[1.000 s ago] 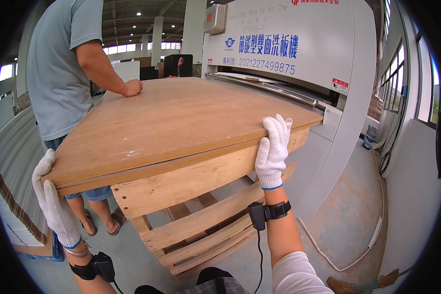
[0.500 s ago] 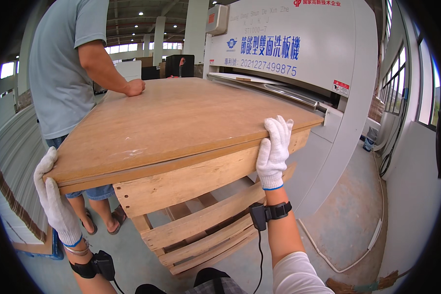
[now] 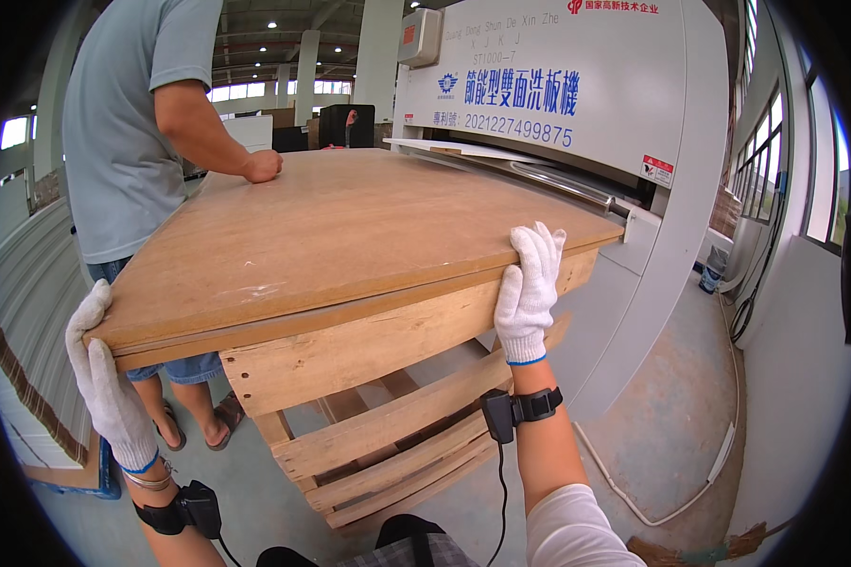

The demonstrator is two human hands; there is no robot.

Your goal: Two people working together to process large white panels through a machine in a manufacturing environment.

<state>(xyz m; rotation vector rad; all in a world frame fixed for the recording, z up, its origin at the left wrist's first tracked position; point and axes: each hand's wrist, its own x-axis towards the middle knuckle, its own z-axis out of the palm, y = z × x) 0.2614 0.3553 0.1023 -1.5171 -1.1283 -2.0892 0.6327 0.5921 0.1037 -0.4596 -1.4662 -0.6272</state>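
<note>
A stack of brown boards (image 3: 350, 227) lies on a wooden pallet structure (image 3: 369, 364) in front of me. My left hand (image 3: 104, 378), in a white knit glove, rests against the near left corner of the boards with its fingers stretched along the edge. Toward the right end of the near edge, my right hand (image 3: 531, 295), gloved too, presses flat with its fingertips on top and thumb apart. Beyond the boards, a white panel (image 3: 473, 152) sticks out of the slot of a large white machine (image 3: 577, 85), above a metal roller (image 3: 567, 183).
A co-worker (image 3: 128, 142) in a grey-blue shirt stands at the left, a closed hand (image 3: 263, 166) on the boards. Stacked white panels (image 3: 38, 321) stand at far left. A pale hose (image 3: 652, 520) crosses the floor at right, near a wall (image 3: 804, 378) with windows.
The white panel juts a little farther out of the machine's slot toward the left. The co-worker's body has shifted slightly right. My hands stay in place.
</note>
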